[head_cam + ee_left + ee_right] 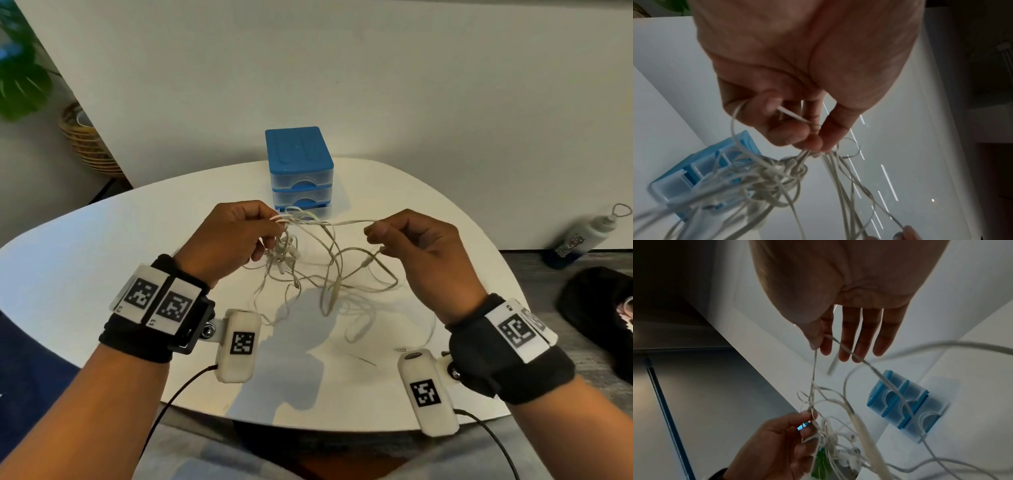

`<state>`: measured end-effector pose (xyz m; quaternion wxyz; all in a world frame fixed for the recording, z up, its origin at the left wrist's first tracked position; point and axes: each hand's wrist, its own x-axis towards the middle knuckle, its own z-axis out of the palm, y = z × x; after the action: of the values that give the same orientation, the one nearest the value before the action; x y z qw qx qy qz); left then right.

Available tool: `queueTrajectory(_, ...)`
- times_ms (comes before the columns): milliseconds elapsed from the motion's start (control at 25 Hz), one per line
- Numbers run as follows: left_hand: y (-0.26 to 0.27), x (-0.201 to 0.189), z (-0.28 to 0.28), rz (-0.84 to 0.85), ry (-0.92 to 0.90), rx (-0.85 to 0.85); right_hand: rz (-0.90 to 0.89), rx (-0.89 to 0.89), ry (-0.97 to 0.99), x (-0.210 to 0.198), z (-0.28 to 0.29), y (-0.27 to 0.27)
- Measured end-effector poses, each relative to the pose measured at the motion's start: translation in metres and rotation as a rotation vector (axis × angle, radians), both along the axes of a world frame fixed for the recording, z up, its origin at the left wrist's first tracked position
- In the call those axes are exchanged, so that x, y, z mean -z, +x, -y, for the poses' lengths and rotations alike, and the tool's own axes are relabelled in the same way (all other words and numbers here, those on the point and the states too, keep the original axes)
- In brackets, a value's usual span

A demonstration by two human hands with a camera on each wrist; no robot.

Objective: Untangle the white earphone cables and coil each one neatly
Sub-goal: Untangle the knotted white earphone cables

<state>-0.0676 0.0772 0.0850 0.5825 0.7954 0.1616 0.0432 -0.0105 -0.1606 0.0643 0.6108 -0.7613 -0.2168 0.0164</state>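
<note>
A tangle of white earphone cables (308, 270) hangs between my two hands above the white table (85, 260); its lower loops lie on the tabletop. My left hand (274, 226) pinches a bunch of strands at the knot's top, fingers curled round them, as the left wrist view shows at the left hand (812, 142) with the knotted cables (772, 177) below. My right hand (375, 233) pinches a single strand pulled out to the right. In the right wrist view the right hand (819, 344) holds that strand (813, 369) between thumb and forefinger, the other fingers straight.
A blue small drawer unit (299, 168) stands on the table just behind the hands, also in view as the drawer unit (904, 408). On the floor at right lie a bottle (582, 236) and a black bag (599, 315). A wicker plant basket (85, 140) stands far left.
</note>
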Motion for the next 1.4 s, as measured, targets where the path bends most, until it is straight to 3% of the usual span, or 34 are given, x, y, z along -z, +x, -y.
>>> queueTrajectory(120,-0.001,0.001,0.003,-0.034,0.021,0.054,-0.121,-0.022,0.086,-0.005,0.001,-0.001)
queueTrajectory(240,-0.001,0.001,0.002,-0.017,0.047,0.052,-0.183,-0.029,0.053,-0.006,0.001,-0.002)
queueTrajectory(600,-0.001,0.0,0.004,0.029,0.026,0.004,-0.177,-0.053,-0.062,-0.007,0.004,-0.003)
queueTrajectory(1000,-0.001,0.007,0.022,0.066,0.026,0.052,-0.132,-0.315,-0.296,-0.01,0.0,-0.017)
queueTrajectory(1120,0.002,0.019,0.028,0.062,0.017,0.005,-0.111,-0.287,-0.293,-0.01,-0.001,-0.016)
queueTrajectory(1240,0.001,0.03,0.043,0.083,0.131,0.002,-0.196,-0.193,-0.182,-0.007,-0.002,-0.013)
queueTrajectory(1400,-0.004,0.037,0.061,-0.021,0.12,0.215,-0.222,-0.149,-0.124,-0.009,-0.003,-0.012)
